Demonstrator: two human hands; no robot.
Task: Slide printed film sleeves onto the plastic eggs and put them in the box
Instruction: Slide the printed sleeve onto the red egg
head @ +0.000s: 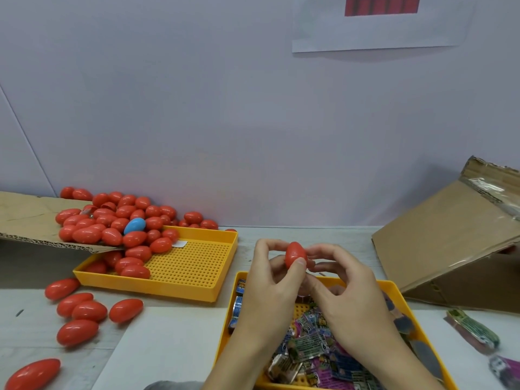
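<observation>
A red plastic egg (294, 253) is held upright above the near yellow tray (394, 288). My left hand (270, 285) pinches it with thumb and fingers, and my right hand (343, 288) curls its fingertips against the egg's right side. No film sleeve shows on this egg. Printed film sleeves (312, 350) lie heaped in that tray under my hands. A cardboard box (450, 243) stands at the right, its flap tilted up.
A second yellow perforated tray (197, 266) sits at the left, with a pile of red eggs (118, 223) and one blue egg (135, 225) spilling off a cardboard sheet (28, 218). Several loose red eggs (84, 308) lie on the table. More sleeves (475, 330) lie at right.
</observation>
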